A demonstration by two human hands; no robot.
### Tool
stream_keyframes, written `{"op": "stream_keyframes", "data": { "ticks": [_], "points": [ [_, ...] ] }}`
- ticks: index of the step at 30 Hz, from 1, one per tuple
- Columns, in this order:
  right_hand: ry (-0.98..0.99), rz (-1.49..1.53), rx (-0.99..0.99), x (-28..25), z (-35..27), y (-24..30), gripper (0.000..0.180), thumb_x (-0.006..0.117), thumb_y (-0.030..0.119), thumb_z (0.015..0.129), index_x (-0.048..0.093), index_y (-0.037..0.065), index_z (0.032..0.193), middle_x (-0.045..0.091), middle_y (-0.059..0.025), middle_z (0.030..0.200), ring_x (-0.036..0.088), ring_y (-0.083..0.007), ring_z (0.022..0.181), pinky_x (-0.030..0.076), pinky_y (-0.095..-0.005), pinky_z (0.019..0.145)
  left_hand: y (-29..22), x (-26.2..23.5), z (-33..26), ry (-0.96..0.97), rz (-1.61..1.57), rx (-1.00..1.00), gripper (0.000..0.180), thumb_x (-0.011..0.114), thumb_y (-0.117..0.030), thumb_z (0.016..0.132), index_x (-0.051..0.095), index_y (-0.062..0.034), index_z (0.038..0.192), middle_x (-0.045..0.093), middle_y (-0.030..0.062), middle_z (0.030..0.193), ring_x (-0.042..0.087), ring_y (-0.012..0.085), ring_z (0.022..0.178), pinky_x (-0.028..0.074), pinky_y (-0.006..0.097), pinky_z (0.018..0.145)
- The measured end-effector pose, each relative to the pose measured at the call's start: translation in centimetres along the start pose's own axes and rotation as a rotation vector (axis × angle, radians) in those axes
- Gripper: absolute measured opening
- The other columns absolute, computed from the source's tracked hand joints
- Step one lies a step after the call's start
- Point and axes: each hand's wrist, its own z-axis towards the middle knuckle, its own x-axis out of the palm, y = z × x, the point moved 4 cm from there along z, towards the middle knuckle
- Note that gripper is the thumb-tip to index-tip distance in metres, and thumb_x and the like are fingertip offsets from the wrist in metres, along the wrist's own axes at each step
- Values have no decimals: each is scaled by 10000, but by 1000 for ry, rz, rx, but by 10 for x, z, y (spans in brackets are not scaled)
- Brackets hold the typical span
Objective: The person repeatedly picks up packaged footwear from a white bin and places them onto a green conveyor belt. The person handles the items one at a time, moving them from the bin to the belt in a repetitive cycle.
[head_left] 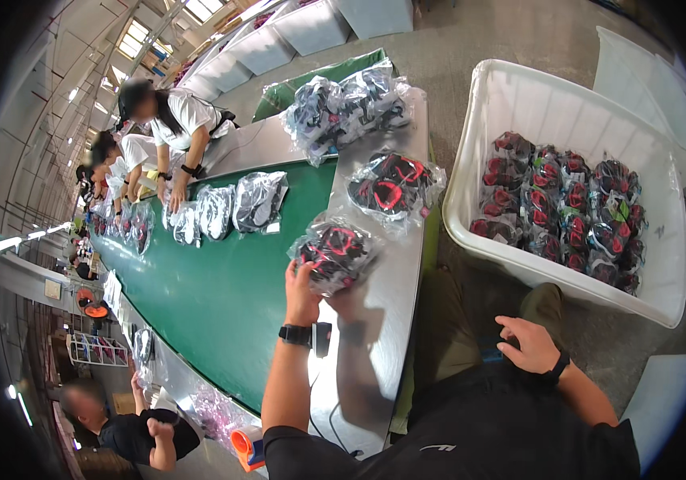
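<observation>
My left hand (303,292) grips the near edge of a clear plastic bag of black-and-red shoes (338,250), held over the steel edge of the table. Just beyond it lies another bag of black-and-red shoes (393,190). My right hand (529,346) is in front of my body, fingers loosely bent and apart, with nothing in it. To its far side stands a big white plastic bin (471,152), with rows of bagged black-and-red shoes (571,208) inside.
A green conveyor belt (239,300) runs leftward, carrying bagged grey-and-white shoes (215,212). More bagged shoes (347,108) are piled at the steel table's far end. Several co-workers (187,116) line the far side; another person (123,424) is at lower left. An orange tape dispenser (247,448) sits nearby.
</observation>
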Motion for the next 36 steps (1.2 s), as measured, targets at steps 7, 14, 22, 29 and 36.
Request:
{"op": "stream_keyframes", "data": {
  "ticks": [7, 14, 22, 29, 36],
  "points": [
    [-36, -68, 90, -9, -15, -28, 526, 765, 165, 869, 607, 16, 1348, 706, -135, 978, 701, -325, 902, 561, -405, 808, -51, -43, 65, -175, 809, 372, 395, 679, -393, 1029, 749, -21, 917, 563, -47, 736, 480, 42, 682, 380, 231, 592],
    [-22, -166, 62, -9, 11, -50, 544, 803, 108, 808, 612, 15, 1309, 681, -121, 871, 688, -315, 781, 565, -397, 722, -106, -104, 206, -537, 977, 618, 575, 761, -398, 882, 697, 56, 1229, 700, 263, 1232, 655, 420, 1156, 506, 477, 1025],
    [102, -124, 147, -2, 48, -51, 496, 724, 106, 943, 597, 46, 1419, 682, -141, 937, 662, -273, 807, 553, -359, 759, -100, -142, 298, -566, 1132, 191, 920, 791, -572, 779, 572, 70, 1401, 637, 282, 1386, 614, 414, 1298, 489, 466, 1092],
    [125, -144, 62, 0, 54, -45, 479, 727, 143, 951, 608, 58, 1407, 710, -182, 1066, 688, -310, 944, 551, -416, 870, -55, -132, 259, -453, 763, 167, 701, 816, -412, 748, 674, 144, 1149, 744, 284, 1110, 735, 391, 1026, 562, 424, 911],
    [21, -125, 41, 2, 34, -44, 454, 782, 146, 804, 668, 7, 1221, 711, -137, 908, 713, -316, 822, 579, -396, 765, -31, -104, 108, -406, 174, 182, 594, 821, -127, 827, 437, 21, 1257, 668, 162, 1092, 729, 296, 914, 652, 410, 640]
  ]
}}
